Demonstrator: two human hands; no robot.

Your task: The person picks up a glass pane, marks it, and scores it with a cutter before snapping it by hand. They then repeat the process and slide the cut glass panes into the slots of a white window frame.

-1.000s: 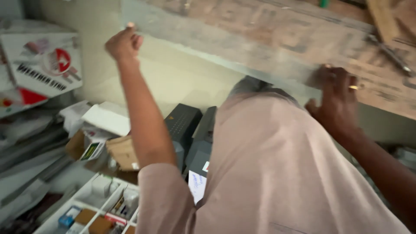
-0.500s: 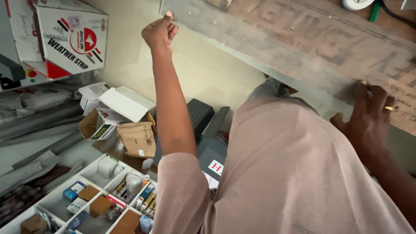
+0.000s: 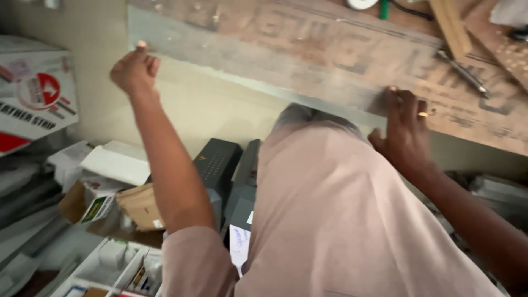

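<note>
Gripping the strip (image 3: 258, 60), a long grey metal length running from upper left to centre right along the bench (image 3: 341, 38) edge, the left hand (image 3: 133, 70) curls its fingers shut on one end and the right hand (image 3: 406, 129) presses spread fingers near the other; it looks stiff, light and sharp-edged, best held at both ends.

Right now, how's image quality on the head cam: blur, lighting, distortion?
Head view: motion blur smears the long grey strip and the worn wooden bench, most near the left hand; the right hand is soft too. Lighting is flat and dim, no glare or hard shadows. The frame is strongly tilted, and the pink shirt fills the foreground. The boxes at lower left are soft.
</note>
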